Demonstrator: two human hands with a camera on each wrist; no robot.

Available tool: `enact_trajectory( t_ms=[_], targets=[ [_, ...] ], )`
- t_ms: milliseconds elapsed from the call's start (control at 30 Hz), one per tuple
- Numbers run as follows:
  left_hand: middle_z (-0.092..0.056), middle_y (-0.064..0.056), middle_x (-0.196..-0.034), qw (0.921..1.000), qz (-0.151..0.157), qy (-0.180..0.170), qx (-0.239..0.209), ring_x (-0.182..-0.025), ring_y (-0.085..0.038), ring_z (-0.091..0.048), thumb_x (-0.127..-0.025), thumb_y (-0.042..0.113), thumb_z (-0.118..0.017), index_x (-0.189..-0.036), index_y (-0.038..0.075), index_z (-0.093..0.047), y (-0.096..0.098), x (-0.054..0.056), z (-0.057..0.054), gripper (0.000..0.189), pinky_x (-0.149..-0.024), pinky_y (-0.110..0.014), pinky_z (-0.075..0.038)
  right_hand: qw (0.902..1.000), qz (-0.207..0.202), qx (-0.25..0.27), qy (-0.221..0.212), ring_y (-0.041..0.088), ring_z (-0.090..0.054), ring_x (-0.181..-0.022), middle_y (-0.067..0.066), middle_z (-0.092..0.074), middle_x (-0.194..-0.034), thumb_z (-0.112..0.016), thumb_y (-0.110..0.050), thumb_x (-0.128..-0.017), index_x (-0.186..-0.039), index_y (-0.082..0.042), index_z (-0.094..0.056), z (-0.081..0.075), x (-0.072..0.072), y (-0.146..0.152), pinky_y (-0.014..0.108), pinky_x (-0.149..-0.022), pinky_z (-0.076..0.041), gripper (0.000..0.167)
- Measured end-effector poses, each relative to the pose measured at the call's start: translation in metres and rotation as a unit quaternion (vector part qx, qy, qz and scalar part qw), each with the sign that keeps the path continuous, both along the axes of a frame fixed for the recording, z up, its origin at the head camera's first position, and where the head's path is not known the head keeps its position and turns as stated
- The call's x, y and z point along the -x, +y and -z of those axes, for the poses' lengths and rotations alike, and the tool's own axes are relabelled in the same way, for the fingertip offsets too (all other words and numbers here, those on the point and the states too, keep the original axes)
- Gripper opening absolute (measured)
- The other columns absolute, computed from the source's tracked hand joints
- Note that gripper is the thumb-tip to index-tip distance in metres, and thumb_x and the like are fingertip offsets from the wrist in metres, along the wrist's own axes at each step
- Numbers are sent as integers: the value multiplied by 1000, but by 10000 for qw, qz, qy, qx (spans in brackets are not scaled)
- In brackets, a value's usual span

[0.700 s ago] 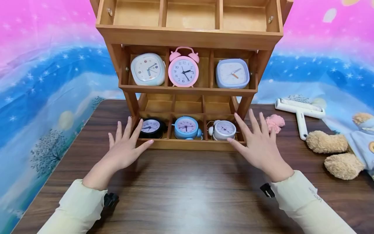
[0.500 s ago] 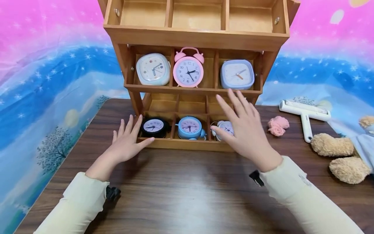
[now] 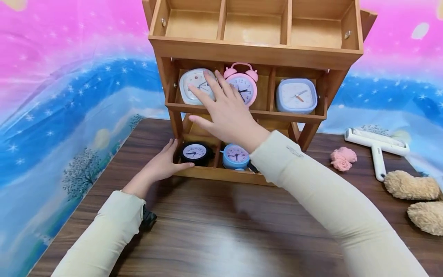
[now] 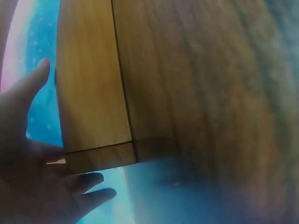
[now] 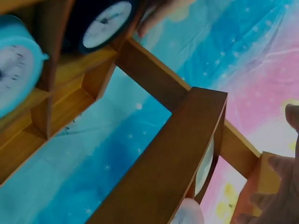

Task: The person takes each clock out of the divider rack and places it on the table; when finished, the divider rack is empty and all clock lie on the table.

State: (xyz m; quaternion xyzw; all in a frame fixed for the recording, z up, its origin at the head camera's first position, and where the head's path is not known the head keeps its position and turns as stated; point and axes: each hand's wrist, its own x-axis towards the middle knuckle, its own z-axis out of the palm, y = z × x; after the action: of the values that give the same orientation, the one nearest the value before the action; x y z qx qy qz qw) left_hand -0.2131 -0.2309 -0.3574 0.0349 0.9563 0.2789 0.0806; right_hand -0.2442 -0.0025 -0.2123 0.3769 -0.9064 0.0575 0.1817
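A wooden shelf [image 3: 256, 49] with divided tiers stands on the table. My left hand [image 3: 161, 163] rests at its lower left corner, fingers along the outer side and thumb across the front edge. Beside that thumb lies a black alarm clock [image 3: 194, 152], and a blue alarm clock [image 3: 236, 157] sits one compartment over. My right hand [image 3: 230, 115], fingers spread and holding nothing, is before the middle tier. It partly covers a pale blue-and-white clock [image 3: 189, 87] and a pink twin-bell alarm clock [image 3: 252, 92]. A lavender clock [image 3: 297, 96] fills the right compartment. My right sleeve hides the bottom right compartment.
Right of the shelf, a pink flower-like puff [image 3: 343, 158] lies on the wooden table [image 3: 194, 219]. Behind it is a white T-shaped roller tool [image 3: 377, 148]. Fluffy tan plush legs [image 3: 412, 185] show at the right edge. A patterned cloth backdrop [image 3: 86, 88] hangs behind.
My right hand has left the shelf's lower right corner and moved up and left across to the middle tier. The left hand stays at the left corner. The view has shifted left.
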Motion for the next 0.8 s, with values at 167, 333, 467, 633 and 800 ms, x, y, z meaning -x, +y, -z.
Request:
enact_trajectory(
  t_ms=[167,333,467,633,800],
  targets=[
    [6,-21,-164,9999,-118,-69,1,-148,-44,-11,-91,54,-65,-158,1,-2,2,4,3,106,-114,-60,-21,9978,481,-409,-178,31,3,-152,13,2,-166,-32,-64,-100,-161,-32,-14,-10,20,-28,47,-121,-7,71],
    [6,-20,-164,9994,-238,-226,107,-148,-43,-12,-90,55,-67,-158,-1,-3,2,5,0,108,-115,-58,-22,9943,842,-589,-280,36,-9,-151,18,-6,-164,-33,-59,-102,-161,-26,-16,-16,35,-49,46,-121,-10,70],
    [6,-19,-165,9988,-258,-333,231,-148,-43,-13,-90,55,-66,-158,-1,-3,4,5,-3,108,-115,-57,-23,9908,1150,-659,-255,38,-31,-140,22,-25,-155,-38,-59,-101,-161,-23,-21,-18,42,-63,46,-118,-24,72],
    [7,-17,-165,9984,-275,-436,214,-148,-42,-13,-90,55,-67,-158,0,-3,6,4,-6,108,-115,-56,-23,9832,1581,-846,-350,41,-41,-131,25,-33,-148,-45,-65,-95,-159,-19,-25,-20,45,-78,46,-110,-38,82],
    [8,-16,-165,9984,-274,-457,182,-149,-41,-12,-89,56,-67,-158,0,-3,4,5,-7,109,-116,-55,-22,9727,2025,-1051,-431,48,-45,-129,29,-30,-150,-51,-68,-91,-157,-14,-28,-28,44,-94,48,-98,-50,88]
  ],
)
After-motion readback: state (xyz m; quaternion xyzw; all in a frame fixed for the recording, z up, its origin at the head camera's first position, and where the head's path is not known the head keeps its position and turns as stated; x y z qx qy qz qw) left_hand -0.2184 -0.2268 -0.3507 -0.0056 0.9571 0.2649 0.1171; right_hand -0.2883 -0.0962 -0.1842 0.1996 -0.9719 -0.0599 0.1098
